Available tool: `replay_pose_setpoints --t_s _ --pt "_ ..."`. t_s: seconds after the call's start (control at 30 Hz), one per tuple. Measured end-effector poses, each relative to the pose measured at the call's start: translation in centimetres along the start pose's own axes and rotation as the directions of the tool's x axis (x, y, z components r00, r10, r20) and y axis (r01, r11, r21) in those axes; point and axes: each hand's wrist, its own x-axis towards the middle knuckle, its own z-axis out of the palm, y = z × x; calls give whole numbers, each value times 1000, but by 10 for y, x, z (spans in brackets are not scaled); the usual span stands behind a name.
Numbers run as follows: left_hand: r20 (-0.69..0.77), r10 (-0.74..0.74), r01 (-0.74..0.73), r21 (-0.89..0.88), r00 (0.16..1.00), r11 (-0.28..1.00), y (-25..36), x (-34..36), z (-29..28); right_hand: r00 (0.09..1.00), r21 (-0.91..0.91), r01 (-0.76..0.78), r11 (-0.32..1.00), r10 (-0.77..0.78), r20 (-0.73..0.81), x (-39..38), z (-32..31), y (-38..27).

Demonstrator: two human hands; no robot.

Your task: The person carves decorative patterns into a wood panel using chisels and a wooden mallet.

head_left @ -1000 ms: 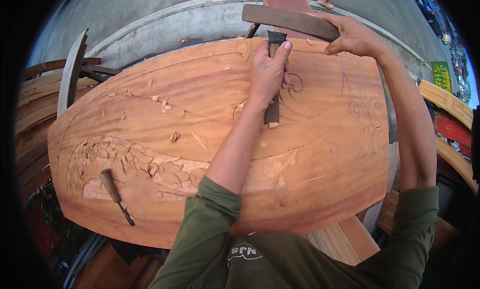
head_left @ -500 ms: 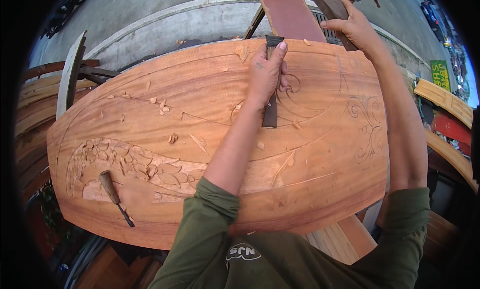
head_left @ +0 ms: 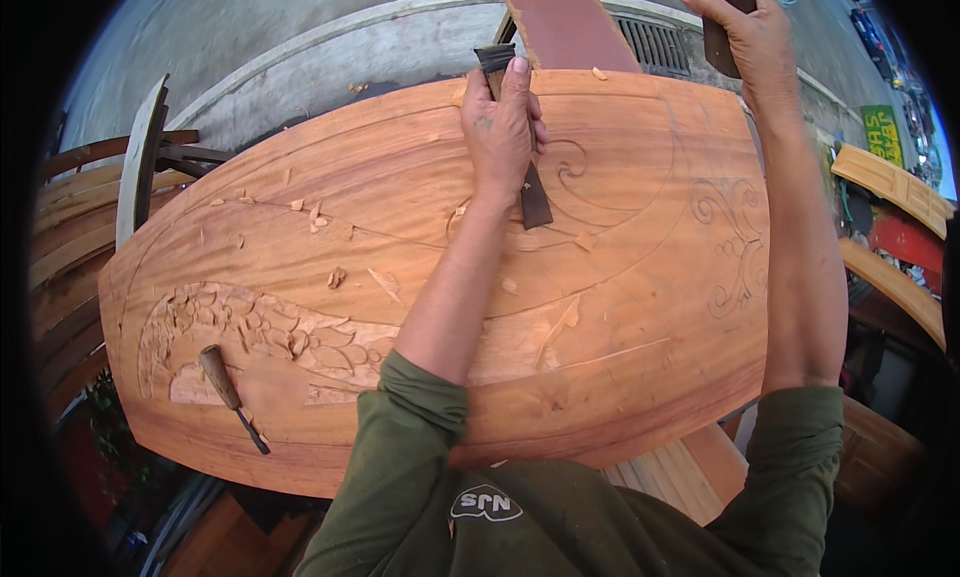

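My left hand (head_left: 503, 127) is closed around a wide chisel (head_left: 537, 205), its dark-wrapped butt above my thumb and its flat blade pointing back toward me over the board. Up at the far right, my right hand (head_left: 762, 57) grips a dark wooden mallet (head_left: 722, 42), raised apart from the chisel and partly cut off by the picture's upper edge. Beneath both lies a large curved reddish-brown wooden board (head_left: 620, 377). Carved leafy relief (head_left: 260, 327) fills its left side, and pencilled scrolls (head_left: 735, 242) mark its right end.
A gouge with a wooden handle (head_left: 218, 377) rests on the board's near left. Loose shavings (head_left: 318, 217) are scattered about. Stacked boards (head_left: 75, 227) stand at left; a reddish plank (head_left: 565, 27) extends beyond the far edge. Carved yellowish wood pieces (head_left: 890, 187) sit at right.
My right hand has lifted the mallet up and to the right, away from the chisel. My left hand and the chisel have shifted slightly left and farther away, the blade tilting a bit.
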Motion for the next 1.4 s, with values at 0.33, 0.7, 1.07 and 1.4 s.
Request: replay_pose_setpoints --t_s 0.33,0.7,1.07,1.4 --pt "100 -111 110 24 989 994 -14 2 7 813 -342 -116 932 287 507 -27 2 18" --pt "103 -154 151 31 983 988 -20 2 9 901 -13 -427 904 426 78 20 9 39" --pt "70 -196 194 47 978 980 -24 1 13 860 -272 -223 936 320 398 50 9 71" --pt "28 -263 260 74 964 963 -23 -4 12 837 -343 -208 916 348 423 44 19 53"
